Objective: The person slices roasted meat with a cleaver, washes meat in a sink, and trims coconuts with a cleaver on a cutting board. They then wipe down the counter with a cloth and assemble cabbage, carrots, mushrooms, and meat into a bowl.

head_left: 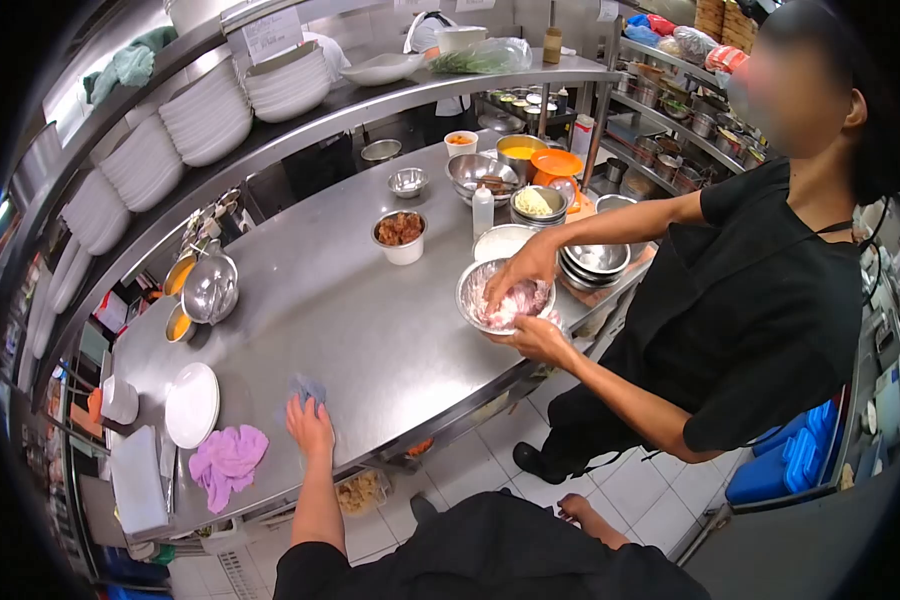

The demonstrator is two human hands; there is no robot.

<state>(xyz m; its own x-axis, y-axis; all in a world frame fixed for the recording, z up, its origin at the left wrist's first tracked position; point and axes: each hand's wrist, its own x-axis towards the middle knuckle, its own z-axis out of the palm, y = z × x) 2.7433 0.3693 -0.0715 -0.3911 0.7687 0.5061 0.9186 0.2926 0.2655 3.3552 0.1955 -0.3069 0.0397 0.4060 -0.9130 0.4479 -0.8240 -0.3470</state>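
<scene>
On the steel table (300, 270), near its front edge, my left hand (310, 428) is closed over a bunched blue-grey cloth (309, 388) and presses it to the surface. To the left of that hand lies a crumpled purple cloth (227, 465), with a white plate (192, 405) just behind it. My right hand (576, 509) hangs low by my body, away from the table. Its fingers look loosely curled, and I see nothing in them.
At the right, a co-worker in black has both hands at a metal bowl (464, 305) of floured raw meat. A white tub (404, 250) of brown pieces stands mid-table. Stacked bowls (598, 260) and a squeeze bottle (483, 210) are nearby. Plate stacks (207, 115) line the overhead shelf.
</scene>
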